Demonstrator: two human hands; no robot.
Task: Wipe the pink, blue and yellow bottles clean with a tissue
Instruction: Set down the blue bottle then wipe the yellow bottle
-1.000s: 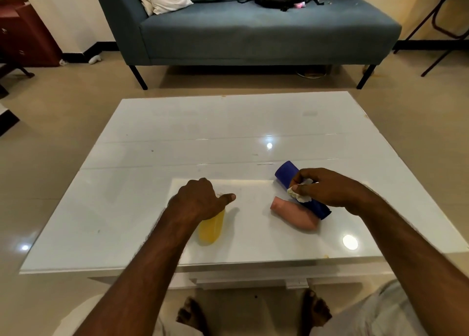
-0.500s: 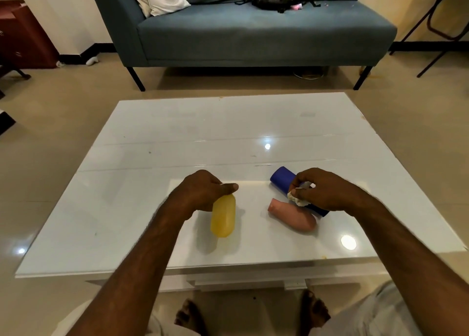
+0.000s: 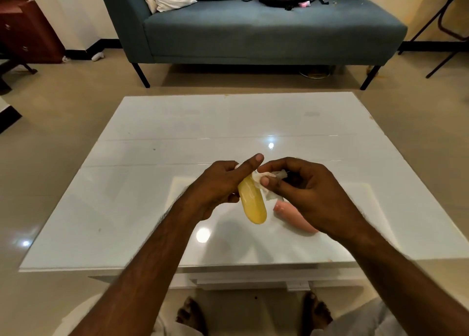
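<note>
Yellow bottle (image 3: 252, 203) is held above the white table (image 3: 157, 208) in the left hand (image 3: 218, 183), fingers closed round its upper end; smooth, glossy plastic, judged light and slippery, best gripped round the body. Just right, a crumpled tissue (image 3: 264, 183) is pinched against its top by the right hand (image 3: 312, 196). Pink bottle (image 3: 294, 216) is seen lying on the table beneath that hand; the blue bottle is hidden.

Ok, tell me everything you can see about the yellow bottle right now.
The yellow bottle is a small, smooth, translucent yellow container that looks like plastic, with a rounded lower end. It is lifted off the white table, tilted, rounded end pointing down toward the person. The left hand grips its upper part, hiding the top. The right hand presses a crumpled white tissue against its upper side.
</note>
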